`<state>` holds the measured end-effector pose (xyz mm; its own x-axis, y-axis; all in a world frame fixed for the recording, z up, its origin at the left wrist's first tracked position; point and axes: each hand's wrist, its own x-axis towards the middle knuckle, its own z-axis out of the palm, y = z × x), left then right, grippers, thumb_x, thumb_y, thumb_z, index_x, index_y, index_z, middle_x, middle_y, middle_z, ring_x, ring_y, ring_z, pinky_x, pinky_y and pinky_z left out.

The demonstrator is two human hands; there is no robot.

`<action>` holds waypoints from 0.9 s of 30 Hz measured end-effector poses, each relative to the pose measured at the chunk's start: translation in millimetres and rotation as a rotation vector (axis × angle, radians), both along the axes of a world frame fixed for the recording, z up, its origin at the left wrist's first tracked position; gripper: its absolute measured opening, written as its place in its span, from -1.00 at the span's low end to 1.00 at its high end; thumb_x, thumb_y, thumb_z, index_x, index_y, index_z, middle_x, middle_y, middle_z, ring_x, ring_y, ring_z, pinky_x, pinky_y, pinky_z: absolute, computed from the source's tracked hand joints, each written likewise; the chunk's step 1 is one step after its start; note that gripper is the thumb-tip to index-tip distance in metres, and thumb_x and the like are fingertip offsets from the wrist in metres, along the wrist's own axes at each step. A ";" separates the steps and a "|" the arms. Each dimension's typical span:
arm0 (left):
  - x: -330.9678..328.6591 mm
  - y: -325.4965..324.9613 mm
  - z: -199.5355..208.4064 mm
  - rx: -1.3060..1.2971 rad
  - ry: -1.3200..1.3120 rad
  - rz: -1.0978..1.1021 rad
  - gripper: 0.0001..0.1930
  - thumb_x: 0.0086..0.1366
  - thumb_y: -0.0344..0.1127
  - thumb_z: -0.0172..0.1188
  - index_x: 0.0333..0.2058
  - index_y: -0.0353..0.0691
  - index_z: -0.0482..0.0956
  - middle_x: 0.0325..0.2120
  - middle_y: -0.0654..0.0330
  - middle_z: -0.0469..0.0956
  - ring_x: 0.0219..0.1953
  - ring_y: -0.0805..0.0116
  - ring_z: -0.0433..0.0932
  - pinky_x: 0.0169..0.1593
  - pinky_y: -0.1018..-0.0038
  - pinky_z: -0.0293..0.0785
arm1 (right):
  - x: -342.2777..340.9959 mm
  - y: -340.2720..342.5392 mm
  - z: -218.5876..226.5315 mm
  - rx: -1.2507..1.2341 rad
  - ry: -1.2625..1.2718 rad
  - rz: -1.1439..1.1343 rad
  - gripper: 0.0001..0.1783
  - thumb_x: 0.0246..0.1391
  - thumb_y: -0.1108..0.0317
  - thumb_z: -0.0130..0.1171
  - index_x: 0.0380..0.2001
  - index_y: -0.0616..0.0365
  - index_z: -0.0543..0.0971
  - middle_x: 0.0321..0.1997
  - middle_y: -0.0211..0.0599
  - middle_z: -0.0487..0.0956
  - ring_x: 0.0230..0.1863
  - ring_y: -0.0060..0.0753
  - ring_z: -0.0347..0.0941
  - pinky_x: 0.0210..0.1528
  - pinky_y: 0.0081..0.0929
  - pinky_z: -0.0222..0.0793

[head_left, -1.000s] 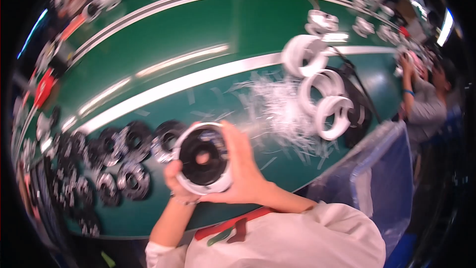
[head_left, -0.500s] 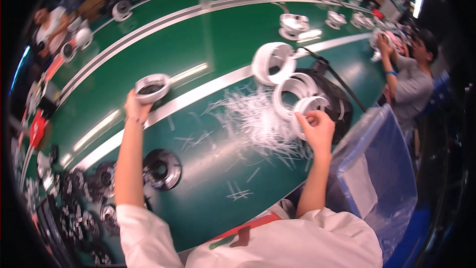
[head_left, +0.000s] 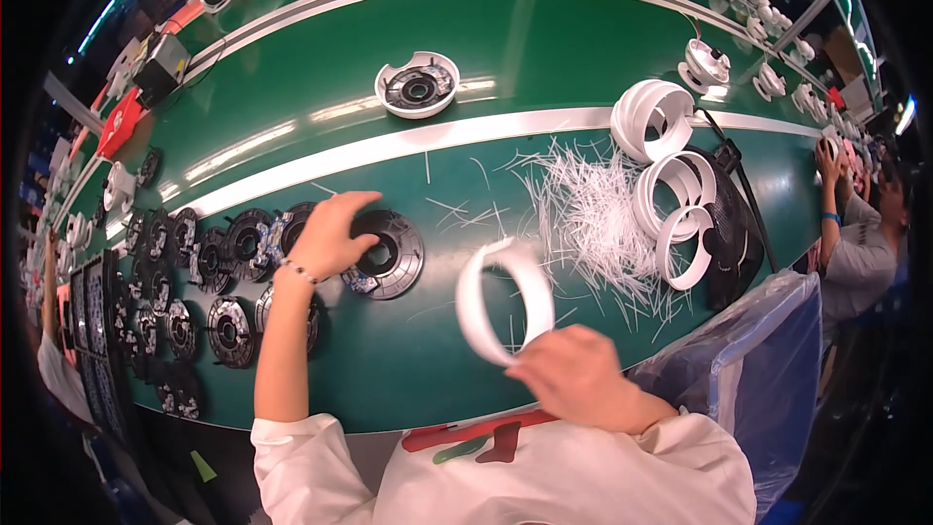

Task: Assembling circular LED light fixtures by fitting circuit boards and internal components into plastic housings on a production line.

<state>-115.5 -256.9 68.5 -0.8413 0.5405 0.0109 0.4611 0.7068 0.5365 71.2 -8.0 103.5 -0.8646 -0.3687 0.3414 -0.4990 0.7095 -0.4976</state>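
Observation:
In front of me my right hand (head_left: pixel 573 377) pinches a white plastic ring (head_left: pixel 470 309) by its near edge and holds it upright, slightly blurred. My left hand (head_left: pixel 335 236), fingers apart, is over the left edge of a black round disc part (head_left: pixel 405 267) with a central hole. Whether the fingertips touch that disc I cannot tell. Farther off on the green surface, a white round housing (head_left: pixel 418 112) sits with a black part inside. More white rings (head_left: pixel 684 258) stand at the right beside a black mesh item (head_left: pixel 731 243).
Several black disc parts (head_left: pixel 231 331) lie in rows at the left. White thin strips (head_left: pixel 598 219) are heaped right of the middle. A blue bin (head_left: pixel 768 369) with a clear liner stands at the near right. A co-worker (head_left: pixel 855 243) is at far right.
My left hand has let go of the white housing, now on the green surface, and come back to the black disc. My right hand has brought a white ring leftward and nearer.

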 end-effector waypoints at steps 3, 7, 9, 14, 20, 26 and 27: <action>1.1 16.1 0.0 -0.038 0.020 -0.044 -0.57 -0.18 -0.48 0.20 -0.21 -0.28 0.40 -0.28 0.04 0.45 -0.16 0.07 0.39 0.17 0.19 0.01 | 4.4 -14.7 -24.3 0.038 -0.060 0.098 -0.91 -0.29 0.41 0.20 -0.66 0.12 0.48 -0.67 -0.46 0.29 -0.65 -0.42 0.28 -0.41 -0.53 0.24; 7.4 14.5 8.1 0.007 0.020 -0.035 -0.65 -0.16 -0.51 0.18 -0.28 -0.30 0.43 -0.43 0.07 0.45 -0.29 0.11 0.42 -0.07 0.32 0.29 | 4.6 -13.3 -30.6 0.259 -0.184 0.170 -0.82 -0.29 0.32 0.22 -0.55 0.13 0.49 -0.47 -0.37 0.38 -0.36 -0.32 0.37 -0.14 -0.34 0.21; 14.6 14.3 13.7 0.082 0.058 -0.026 -0.68 -0.15 -0.51 0.17 -0.31 -0.31 0.43 -0.44 0.07 0.44 -0.32 0.10 0.42 -0.16 0.34 0.32 | 0.2 -20.0 -23.4 0.196 -0.087 -0.008 -0.41 -0.38 0.11 0.29 -0.22 0.15 0.42 -0.06 -0.11 0.29 0.03 -0.02 0.17 0.05 0.03 -0.01; 40.8 18.0 6.8 0.543 0.005 0.326 -0.79 -0.05 -0.58 0.07 -0.34 -0.36 0.39 -0.42 0.12 0.45 -0.33 0.35 0.46 -0.21 0.51 0.36 | -23.6 -31.0 -32.7 0.291 -0.325 -0.235 0.22 -0.63 -0.07 0.39 0.13 0.19 0.00 0.19 0.18 -0.13 0.19 0.28 -0.19 0.01 0.33 -0.16; 71.8 14.6 -13.0 1.428 -0.499 0.399 -0.66 0.09 -0.62 -0.01 -0.12 -0.34 0.20 -0.19 0.14 0.37 -0.17 0.41 0.39 -0.08 0.52 0.35 | -24.2 -34.6 -30.1 0.257 -0.441 -0.190 0.23 -0.60 -0.08 0.38 0.13 0.23 -0.04 0.19 0.11 -0.10 0.21 0.17 -0.19 0.12 0.16 -0.22; 92.7 34.5 -27.9 1.609 -0.370 0.418 -0.51 0.08 -0.65 -0.04 0.01 -0.31 0.11 -0.07 0.12 0.28 -0.05 0.36 0.31 0.01 0.43 0.28 | -24.0 -28.1 -30.5 -0.234 -0.115 -0.315 0.20 -0.57 0.12 0.41 0.14 0.27 -0.06 0.17 0.02 0.01 0.20 -0.01 -0.08 0.19 -0.21 -0.14; 97.5 39.0 -29.6 1.615 -0.385 0.412 -0.52 0.08 -0.65 -0.04 0.01 -0.31 0.11 -0.07 0.12 0.28 -0.05 0.37 0.30 0.03 0.42 0.27 | -26.6 -28.3 -30.2 -0.505 -0.062 -0.331 0.19 -0.55 0.19 0.41 0.14 0.29 -0.08 0.17 -0.05 0.04 0.18 -0.13 0.00 0.16 -0.25 -0.04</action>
<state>-18.0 -217.9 38.9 -0.9965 -0.0523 0.0654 0.0836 -0.5941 0.8001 44.6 -36.3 73.4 -0.9294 0.1177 0.3498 -0.2518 0.4906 -0.8342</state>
